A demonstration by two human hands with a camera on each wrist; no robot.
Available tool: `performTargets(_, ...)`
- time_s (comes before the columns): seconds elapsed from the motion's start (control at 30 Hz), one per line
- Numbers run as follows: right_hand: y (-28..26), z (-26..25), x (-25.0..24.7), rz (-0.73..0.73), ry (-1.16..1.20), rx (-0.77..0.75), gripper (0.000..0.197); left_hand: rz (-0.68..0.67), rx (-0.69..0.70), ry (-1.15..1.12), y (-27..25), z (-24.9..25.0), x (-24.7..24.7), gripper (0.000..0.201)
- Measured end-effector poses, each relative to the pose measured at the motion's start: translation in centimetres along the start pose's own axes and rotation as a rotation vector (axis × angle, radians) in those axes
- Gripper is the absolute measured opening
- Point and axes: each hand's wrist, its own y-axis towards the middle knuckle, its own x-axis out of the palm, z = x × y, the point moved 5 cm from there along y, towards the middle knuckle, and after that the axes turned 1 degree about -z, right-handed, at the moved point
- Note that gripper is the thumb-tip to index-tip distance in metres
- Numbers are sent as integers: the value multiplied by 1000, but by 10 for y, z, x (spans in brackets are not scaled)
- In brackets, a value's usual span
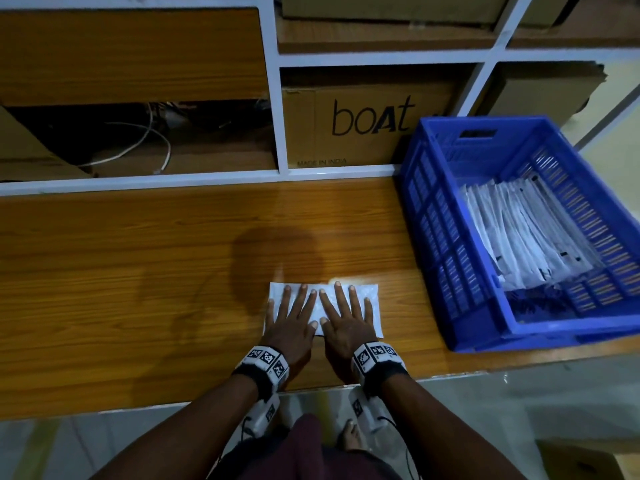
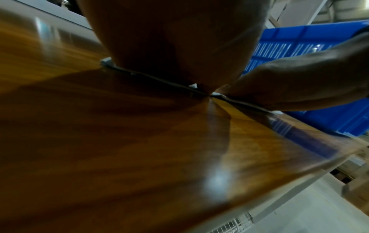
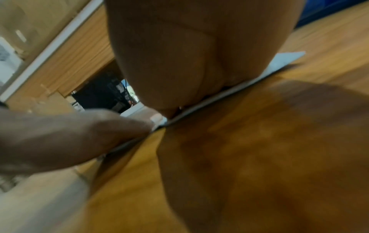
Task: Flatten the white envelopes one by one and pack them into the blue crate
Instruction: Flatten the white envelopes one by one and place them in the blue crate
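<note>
A white envelope (image 1: 372, 313) lies flat on the wooden table (image 1: 138, 271) near its front edge. Both hands press on it side by side with straight, spread fingers: my left hand (image 1: 291, 317) on its left half, my right hand (image 1: 346, 317) on its right half. From the left wrist view, only the envelope's thin edge (image 2: 107, 62) shows under the palm, and the right hand (image 2: 299, 82) lies beside it. The right wrist view shows the envelope's corner (image 3: 287, 58) beyond the palm. The blue crate (image 1: 446, 237) stands at the right with several white envelopes (image 1: 519, 237) stacked inside.
White-framed shelving behind the table holds a cardboard box marked "boat" (image 1: 363, 123) and loose white cables (image 1: 152, 140). More cartons (image 1: 391, 5) sit on the shelf above. The table's front edge (image 1: 450, 374) runs just behind my wrists, with the floor below.
</note>
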Motion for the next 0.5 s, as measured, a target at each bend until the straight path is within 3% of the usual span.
performTargets(0.1,0,0,-14,-84,26,-20,61,-10,-1,-3,-3,-1,-6,65)
performTargets(0.23,9,3,-46,33,-19,-29,66,-4,-51,-44,-2,2,-22,72)
performTargets(0.33,16,4,-46,-37,-64,-44,67,43,-111,-109,-1,4,-36,86)
performTargets(0.5,20,0,-69,42,-106,-44,68,-19,-99,-41,1,2,-46,98)
